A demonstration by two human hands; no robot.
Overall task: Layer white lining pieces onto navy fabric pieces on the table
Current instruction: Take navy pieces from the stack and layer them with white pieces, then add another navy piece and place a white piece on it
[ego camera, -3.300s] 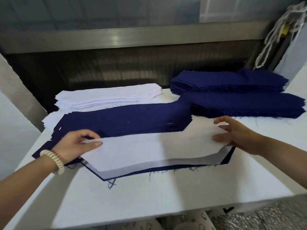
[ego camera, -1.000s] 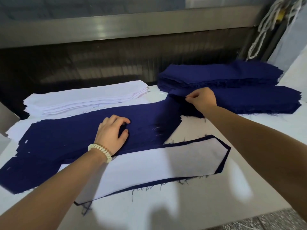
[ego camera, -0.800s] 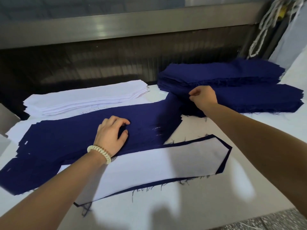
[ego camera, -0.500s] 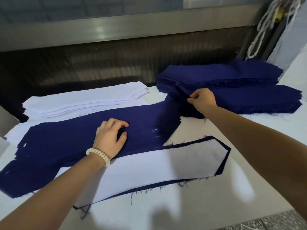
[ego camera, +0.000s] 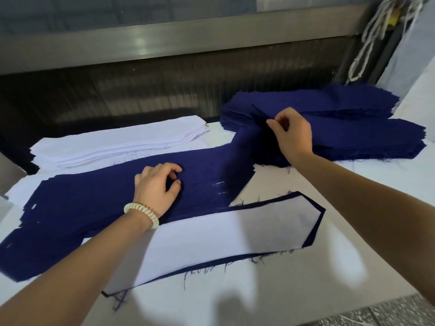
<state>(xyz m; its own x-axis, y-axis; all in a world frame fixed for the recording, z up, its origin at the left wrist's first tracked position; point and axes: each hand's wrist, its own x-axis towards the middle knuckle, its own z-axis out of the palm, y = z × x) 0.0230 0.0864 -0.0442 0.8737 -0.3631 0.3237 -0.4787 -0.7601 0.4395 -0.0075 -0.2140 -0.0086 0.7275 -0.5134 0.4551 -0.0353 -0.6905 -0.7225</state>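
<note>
1. A grey metal rail (ego camera: 164, 41) and a dark ribbed panel (ego camera: 141, 90) run along the back of the white table (ego camera: 282, 290). White cords (ego camera: 367, 43) hang at the upper right.
2. The right forearm crosses above the table's right side and hides part of it. The left forearm lies over the left end of the layered pair.
3. The table bears a stack of white lining (ego camera: 122, 142) at the back left and a navy stack (ego camera: 353, 128) at the back right. A spread navy pile (ego camera: 82, 208) lies between them, nearer the left.
4. The right hand (ego camera: 294, 135) is at the near left corner of the navy stack. Its thumb and forefinger are closed together on the end of a top navy piece (ego camera: 242, 149), which slopes down onto the pile.
5. The left hand (ego camera: 156, 187), with a pale beaded bracelet (ego camera: 142, 214) on its wrist, rests on the navy pile. Its fingers are bent with the tips on the cloth; I cannot tell whether they pinch a layer.
6. Nearest the front lies a finished pair: a white lining piece (ego camera: 235, 231) flat on a navy piece (ego camera: 319, 222). The navy shows as a thin border round the pointed right end and along the front edge, with loose threads fraying out.
</note>
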